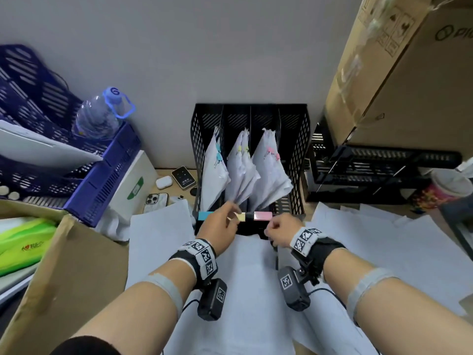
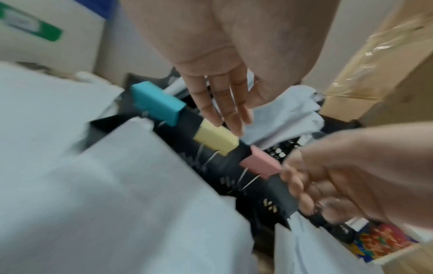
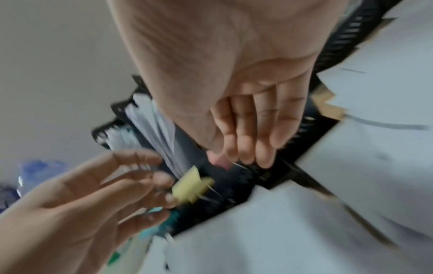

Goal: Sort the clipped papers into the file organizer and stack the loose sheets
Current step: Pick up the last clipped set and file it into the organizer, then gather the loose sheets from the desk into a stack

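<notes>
The black mesh file organizer [image 1: 304, 149] stands at the back of the desk. Its slots hold clipped papers: a blue-clipped bundle [image 1: 213, 180], a yellow-clipped one [image 1: 242, 175] and a pink-clipped one [image 1: 270, 175]. On its front rim sit a large blue clip [image 1: 206, 215], a yellow clip [image 1: 242, 217] and a pink clip [image 1: 263, 215]. My left hand [image 1: 231, 213] hovers over the yellow clip [image 2: 216, 138] with straight fingers, holding nothing. My right hand [image 1: 272, 228] curls its fingers over the rim beside the pink clip [image 2: 260, 163]. Loose sheets [image 1: 245, 278] lie under both wrists.
More loose sheets [image 1: 371, 239] spread to the right and others [image 1: 158, 226] to the left. Blue crates [image 1: 102, 180] and a water bottle [image 1: 99, 116] stand left, black trays [image 1: 371, 170] and a tall cardboard box [image 1: 409, 73] right. A phone [image 1: 156, 201] lies near the organizer.
</notes>
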The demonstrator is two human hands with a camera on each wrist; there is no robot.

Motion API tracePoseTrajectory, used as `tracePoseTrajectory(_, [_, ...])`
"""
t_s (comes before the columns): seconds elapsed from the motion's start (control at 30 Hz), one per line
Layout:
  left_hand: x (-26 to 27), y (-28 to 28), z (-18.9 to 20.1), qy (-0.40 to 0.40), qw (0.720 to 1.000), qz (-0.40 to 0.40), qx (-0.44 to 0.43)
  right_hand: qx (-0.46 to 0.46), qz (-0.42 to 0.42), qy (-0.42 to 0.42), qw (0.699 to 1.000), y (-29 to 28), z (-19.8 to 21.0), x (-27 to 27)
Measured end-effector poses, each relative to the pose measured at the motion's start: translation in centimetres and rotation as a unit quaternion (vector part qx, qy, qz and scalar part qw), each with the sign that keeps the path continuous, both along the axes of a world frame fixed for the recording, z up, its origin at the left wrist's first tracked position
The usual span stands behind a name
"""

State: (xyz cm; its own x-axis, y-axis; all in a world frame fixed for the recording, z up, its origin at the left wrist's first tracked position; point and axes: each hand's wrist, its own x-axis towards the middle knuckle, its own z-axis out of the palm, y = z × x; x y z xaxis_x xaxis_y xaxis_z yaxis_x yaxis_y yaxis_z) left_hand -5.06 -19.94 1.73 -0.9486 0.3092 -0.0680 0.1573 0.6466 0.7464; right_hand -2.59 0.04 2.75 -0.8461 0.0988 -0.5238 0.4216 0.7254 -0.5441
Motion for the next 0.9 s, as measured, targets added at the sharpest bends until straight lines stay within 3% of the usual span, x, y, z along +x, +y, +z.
tracePoseTrajectory(0.1, [1.7, -3.8, -3.7, -0.076, 0.990, 0.077, -0.085, 0.043, 0.057, -0.049, 0.996, -0.6, -2.4, 3.9])
tracePoseTrajectory(0.2, [3.7, -7.5, -6.9, -0.192, 0.949, 0.116, -0.221, 0.099, 0.102, -0.090, 0.986, -1.7, -5.2, 7.1])
tracePoseTrajectory(0.27, [5.1, -9.4, -8.5, -0.238, 0.936, 0.127, -0.227, 0.146, 0.122, -0.089, 0.978, -2.9, -6.8, 8.6])
tracePoseTrajectory(0.47, [7.2, -11.7, -10.5, -0.254, 0.950, 0.094, -0.157, 0.258, 0.141, -0.061, 0.954, -5.3, -9.4, 11.1])
tracePoseTrajectory(0.6, [7.6, -12.1, -10.7, -0.266, 0.951, 0.122, -0.099, 0.234, 0.132, -0.067, 0.961, -6.0, -9.1, 11.5])
tracePoseTrajectory(0.73, [7.6, -12.6, -10.4, -0.285, 0.941, 0.182, -0.011, 0.068, -0.028, -0.049, 0.996, -5.1, -8.9, 12.3])
tracePoseTrajectory(0.83, [7.5, -12.8, -10.1, -0.334, 0.908, 0.233, 0.093, 0.018, -0.151, -0.063, 0.986, -3.6, -9.3, 12.9])
tracePoseTrajectory(0.9, [7.5, -12.8, -10.4, -0.370, 0.888, 0.241, 0.125, 0.030, -0.184, -0.084, 0.979, -2.7, -10.0, 13.4])
